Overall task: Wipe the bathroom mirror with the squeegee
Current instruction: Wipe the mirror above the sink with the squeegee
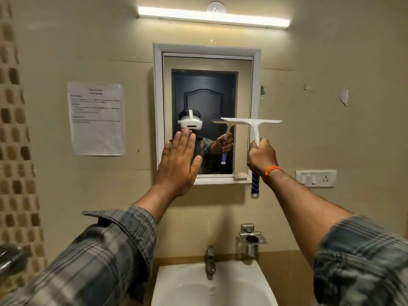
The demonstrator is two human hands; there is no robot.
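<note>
A white-framed mirror (207, 62) hangs on the beige wall above the sink. My right hand (262, 155) grips the blue-and-white handle of a white squeegee (254, 124). Its blade is level, at mid height over the mirror's right side, and reaches past the frame. Whether the blade touches the glass I cannot tell. My left hand (178, 164) is raised with fingers straight and together, palm toward the mirror's lower left corner. It hides that corner. The mirror reflects a person with a headset and a dark door.
A white sink (220, 288) with a metal tap (210, 261) lies below. A metal cup holder (251, 239) sticks out of the wall at right. A switch and socket plate (316, 178) sits right of the mirror, a paper notice (96, 118) left, a tube light (213, 17) above.
</note>
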